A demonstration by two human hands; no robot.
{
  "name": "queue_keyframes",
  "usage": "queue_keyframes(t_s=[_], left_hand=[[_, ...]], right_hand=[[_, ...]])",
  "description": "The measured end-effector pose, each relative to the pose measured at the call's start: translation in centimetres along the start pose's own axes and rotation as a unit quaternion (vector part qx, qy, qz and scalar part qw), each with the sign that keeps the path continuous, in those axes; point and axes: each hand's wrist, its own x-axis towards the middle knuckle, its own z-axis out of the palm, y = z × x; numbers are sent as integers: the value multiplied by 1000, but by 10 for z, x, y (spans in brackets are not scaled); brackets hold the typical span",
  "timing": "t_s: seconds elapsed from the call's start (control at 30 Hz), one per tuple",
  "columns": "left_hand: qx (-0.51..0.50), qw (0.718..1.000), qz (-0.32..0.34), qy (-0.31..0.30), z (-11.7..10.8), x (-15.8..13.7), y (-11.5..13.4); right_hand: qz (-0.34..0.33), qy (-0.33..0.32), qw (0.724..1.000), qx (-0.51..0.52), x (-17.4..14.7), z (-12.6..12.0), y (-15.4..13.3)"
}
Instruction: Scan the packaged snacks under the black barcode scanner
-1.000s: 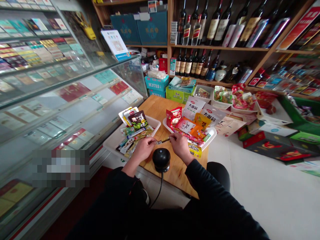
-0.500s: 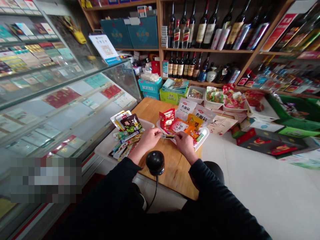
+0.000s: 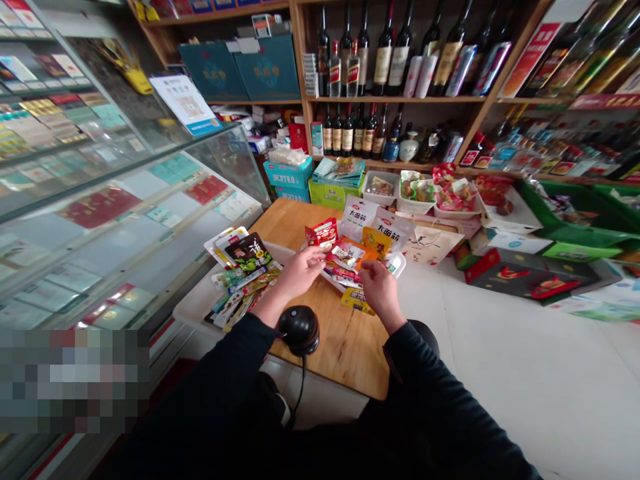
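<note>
My left hand (image 3: 304,270) is over the left end of the right-hand white tray (image 3: 399,265), fingers stretched toward a red snack packet (image 3: 323,233), with nothing visible in them. My right hand (image 3: 381,288) is at the tray's front right with its fingers curled. What they hold, if anything, is hidden. Just below those fingers a yellow packet (image 3: 357,300) shows at the tray's front edge; whether the hand touches it I cannot tell. A black scanner (image 3: 299,329) with a cable stands on the wooden table (image 3: 340,350), nearer to me.
Another white tray (image 3: 187,312) on the left holds several snack packets, among them a black one (image 3: 249,255). Grey-white pouches (image 3: 359,217) stand in the right tray. A glass display counter (image 3: 165,267) runs along the left. Bottle shelves (image 3: 395,99) and snack bins (image 3: 380,187) are behind.
My hands have drawn apart; the thin packet they held between them is no longer there. The yellow packet now shows by the tray's front edge. The view has shifted slightly.
</note>
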Motion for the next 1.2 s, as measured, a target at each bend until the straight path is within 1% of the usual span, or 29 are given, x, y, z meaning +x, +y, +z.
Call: queue_keyframes(t_s=[0.1,0.2,0.33,0.43,0.57,0.6,0.67,0.77,0.87,0.9,0.97,1.07,1.13,1.2], left_hand=[[-11,999,-24,18,-10,-17,2],[-27,998,-37,50,-21,-43,0],[-53,990,-50,124,-35,-89,-12],[-31,977,-84,196,-47,-129,-25],[23,946,-166,277,-67,-184,-44],[42,936,-188,296,-72,-198,-50],[88,912,-235,324,-81,-225,-62],[152,883,-284,342,-88,-263,-85],[179,862,-321,348,-86,-295,-109],[193,858,-325,347,-83,-304,-115],[238,855,-314,338,-77,-317,-126],[303,845,-296,327,-70,-327,-134],[312,840,-295,332,-67,-332,-136],[302,846,-278,340,-64,-338,-136]], right_hand=[[-6,29,1000,5,-8,-14,10],[-18,71,997,5,-19,-29,24],[-23,113,993,-2,-38,-45,49],[3,129,992,-10,-58,-54,73],[44,101,992,-61,-90,-59,107],[46,90,992,-78,-96,-59,115],[21,70,991,-110,-107,-58,126],[-38,58,987,-143,-115,-53,133],[-72,62,982,-164,-118,-49,132],[-82,65,980,-170,-119,-48,131],[-102,68,976,-181,-122,-46,132],[-126,77,969,-196,-126,-43,135],[-134,84,966,-202,-130,-41,138],[-143,84,964,-207,-135,-41,139]])
